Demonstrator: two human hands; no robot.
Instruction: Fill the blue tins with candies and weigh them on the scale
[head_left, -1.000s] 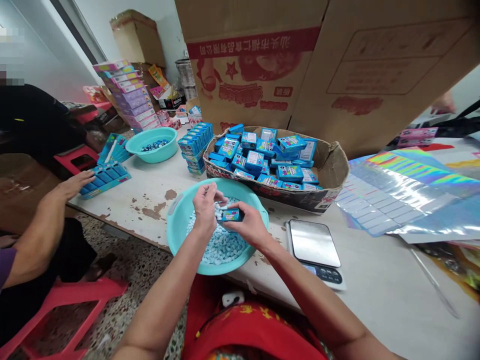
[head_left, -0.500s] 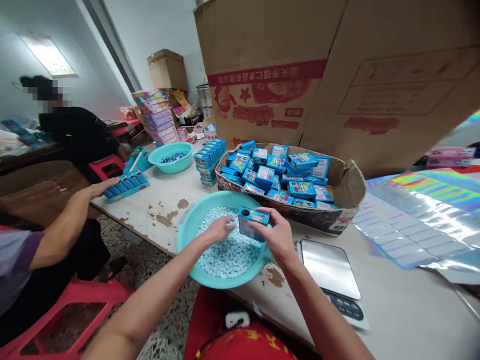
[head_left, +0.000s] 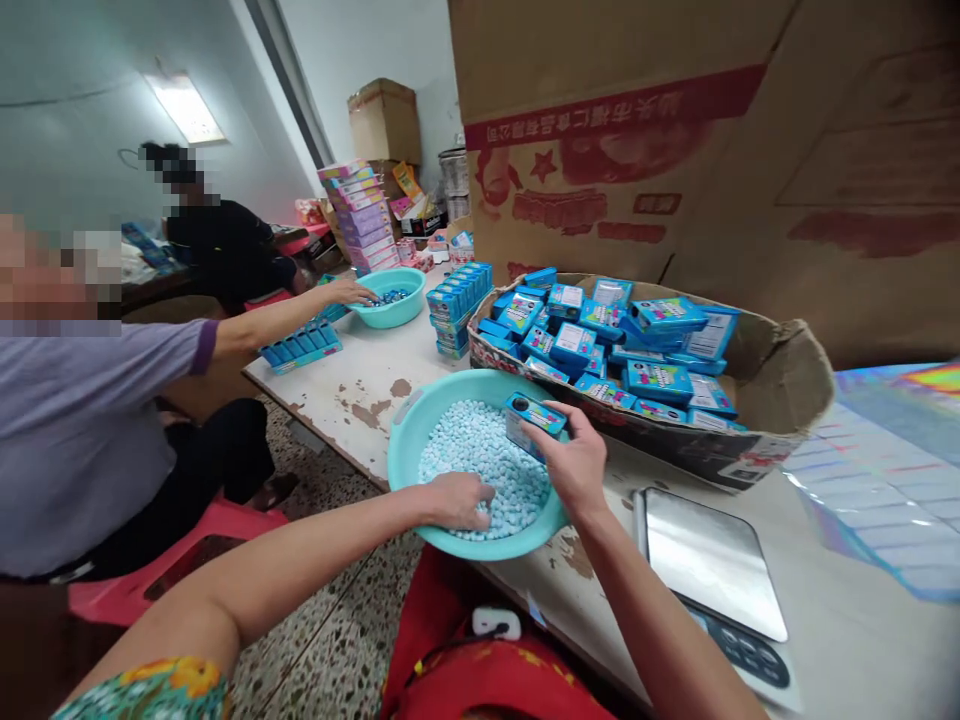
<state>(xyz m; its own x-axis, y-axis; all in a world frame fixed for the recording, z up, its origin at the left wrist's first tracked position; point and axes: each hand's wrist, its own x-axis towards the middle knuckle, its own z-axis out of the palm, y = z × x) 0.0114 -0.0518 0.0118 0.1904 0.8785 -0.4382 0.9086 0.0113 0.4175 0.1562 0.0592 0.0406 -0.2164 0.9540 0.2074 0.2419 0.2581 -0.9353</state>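
My right hand (head_left: 577, 455) grips a small blue box (head_left: 536, 428), tilted over the right side of a turquoise basin (head_left: 405, 500). A dark round spot shows on the box's top end. Pale blue and white candies (head_left: 469, 435) fill much of the basin. Into these candies dips my left hand (head_left: 459, 500), its fingers curled down among them and the tips partly hidden. It is lower and further left than the box, apart from it.
A torn carton (head_left: 780, 420) heaped with blue boxes stands behind the basin, with a scale (head_left: 712, 560) to the right. On the left, a co-worker's hand (head_left: 352, 292) reaches to a second turquoise basin (head_left: 401, 315). Stacked blue boxes (head_left: 457, 305) stand between.
My left hand has moved from beside the box down into the candies. The right hand still holds the box. The co-worker's hand has gone from the row of boxes to the far basin.
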